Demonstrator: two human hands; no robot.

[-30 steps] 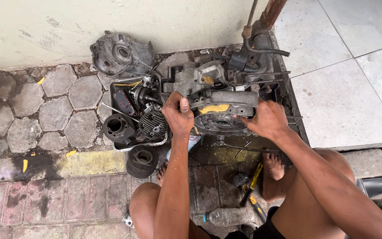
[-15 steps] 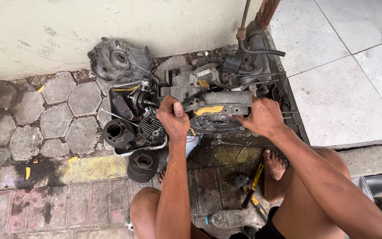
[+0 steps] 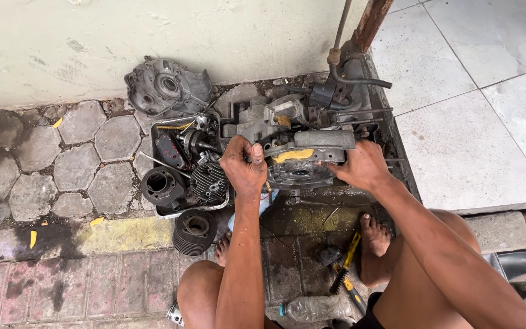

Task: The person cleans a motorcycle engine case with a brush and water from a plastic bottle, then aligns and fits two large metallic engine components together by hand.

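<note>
A greasy grey engine crankcase (image 3: 302, 131) lies on the ground against the wall, with a yellow smear on its near side. My left hand (image 3: 245, 164) is closed on the left end of the case, fingers curled over its edge. My right hand (image 3: 360, 166) presses on the right side of the round cover (image 3: 299, 173) at the case's front. Both of my bare feet rest on the bricks just below the engine.
A metal tray (image 3: 164, 210) left of the case holds a finned cylinder (image 3: 209, 181), a black cylinder barrel (image 3: 161, 184) and small parts. A grey side cover (image 3: 167, 91) leans by the wall. Another finned cylinder (image 3: 193, 230), a yellow-handled tool (image 3: 347, 268) and a plastic bottle (image 3: 315, 307) lie near.
The view has shifted slightly, so the engine sits lower in the picture. My left hand slid a little down the case's left end; my right hand stayed on the cover.
</note>
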